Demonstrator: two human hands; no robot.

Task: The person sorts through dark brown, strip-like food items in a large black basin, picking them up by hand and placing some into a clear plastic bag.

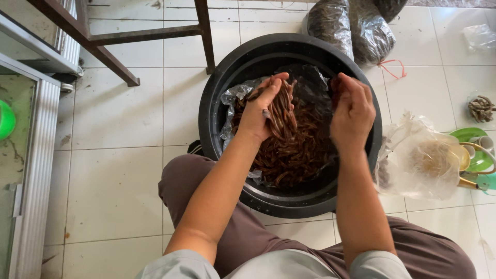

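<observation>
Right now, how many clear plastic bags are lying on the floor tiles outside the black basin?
2: a large crumpled clear bag right of the black basin, and a small one at top right. Others may lie out of view.

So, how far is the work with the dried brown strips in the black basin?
Looks early or midway. Done, perhaps: a clear bag beside the basin already holds some contents, though I cannot tell what. In hand: the left hand lifts a bunch of brown strips; the right hand closes in a loose grip, contents hidden. Left: a large pile of strips in the basin's plastic liner, plus dark full bags behind.
</observation>
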